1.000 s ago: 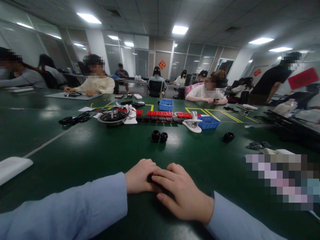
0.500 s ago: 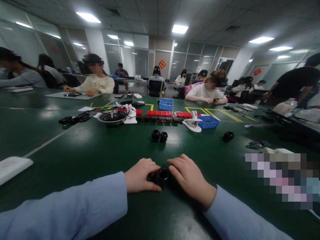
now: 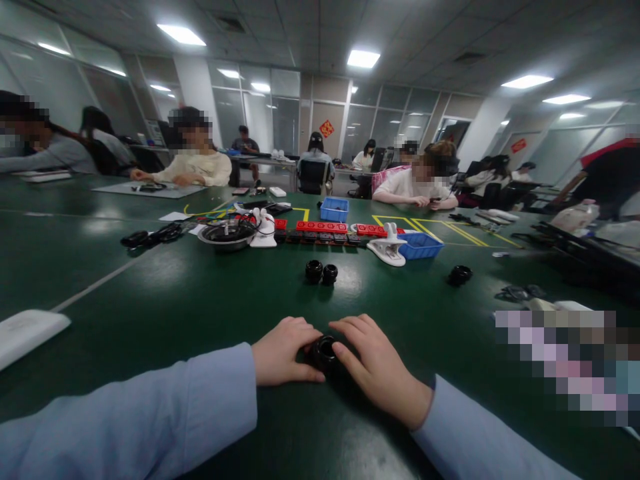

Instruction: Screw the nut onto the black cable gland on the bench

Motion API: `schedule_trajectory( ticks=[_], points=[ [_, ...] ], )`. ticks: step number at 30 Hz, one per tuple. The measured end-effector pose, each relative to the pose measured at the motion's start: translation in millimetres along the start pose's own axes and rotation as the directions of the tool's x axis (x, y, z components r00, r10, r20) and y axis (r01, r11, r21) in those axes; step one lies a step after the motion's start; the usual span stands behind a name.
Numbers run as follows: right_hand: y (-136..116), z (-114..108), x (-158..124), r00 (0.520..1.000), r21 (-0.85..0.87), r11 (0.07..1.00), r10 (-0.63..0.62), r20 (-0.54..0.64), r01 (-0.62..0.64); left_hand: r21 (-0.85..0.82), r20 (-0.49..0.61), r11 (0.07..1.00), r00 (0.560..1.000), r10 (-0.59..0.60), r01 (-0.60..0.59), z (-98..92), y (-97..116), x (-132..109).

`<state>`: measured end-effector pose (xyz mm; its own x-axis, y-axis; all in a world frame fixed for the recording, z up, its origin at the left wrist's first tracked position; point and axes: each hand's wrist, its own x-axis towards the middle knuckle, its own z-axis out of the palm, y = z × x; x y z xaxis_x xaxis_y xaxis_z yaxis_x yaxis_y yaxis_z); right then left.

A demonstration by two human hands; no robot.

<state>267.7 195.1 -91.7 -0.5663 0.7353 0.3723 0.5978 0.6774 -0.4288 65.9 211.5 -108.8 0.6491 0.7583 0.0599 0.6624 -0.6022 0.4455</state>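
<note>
A black ring-shaped part [image 3: 324, 351] stands on the green table with its round opening facing up. My left hand [image 3: 287, 352] holds it from the left, thumb at the near side and fingers behind. On the other side, my right hand [image 3: 373, 363] is against the part's right edge, its thumb near the rim and its fingers apart over the far side. Farther off, two black round parts [image 3: 314, 271] stand side by side. Another black part [image 3: 459, 275] lies alone to the right.
Across the table are a metal bowl [image 3: 227, 235], red blocks in a row [image 3: 321, 227], a white clip [image 3: 389, 247] and blue bins [image 3: 421, 245]. A white case [image 3: 30, 333] lies at the left. Several people sit beyond.
My right hand has moved left, its thumb and fingers now close over the black part. The left hand keeps its hold. The whole view has shifted slightly.
</note>
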Motion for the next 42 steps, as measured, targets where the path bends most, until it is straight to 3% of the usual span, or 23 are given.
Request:
schedule_trajectory(
  ticks=[5, 8, 12, 42],
  points=[
    [-6.1, 0.0, -2.8, 0.998, 0.039, 0.998, -0.053, -0.038, 0.055, -0.002, -0.016, 1.000, 1.000, -0.003, 0.003, 0.7, 0.4, 0.4],
    [-11.3, -1.2, -3.6, 0.996, 0.050, 0.995, -0.084, 0.002, 0.084, -0.001, -0.033, 1.000, 0.999, 0.007, -0.007, 2.7, -0.8, 0.7],
    [-14.1, -2.6, -2.4, 0.996, 0.042, 0.997, -0.072, 0.054, 0.069, -0.001, -0.041, 1.000, 0.999, 0.016, -0.017, 4.0, -1.9, 0.7],
    [-14.8, -3.4, -2.4, 0.995, 0.052, 0.997, -0.065, 0.072, 0.061, -0.007, -0.032, 1.000, 0.999, -0.002, 0.002, 2.8, -0.3, 1.0]
  ],
)
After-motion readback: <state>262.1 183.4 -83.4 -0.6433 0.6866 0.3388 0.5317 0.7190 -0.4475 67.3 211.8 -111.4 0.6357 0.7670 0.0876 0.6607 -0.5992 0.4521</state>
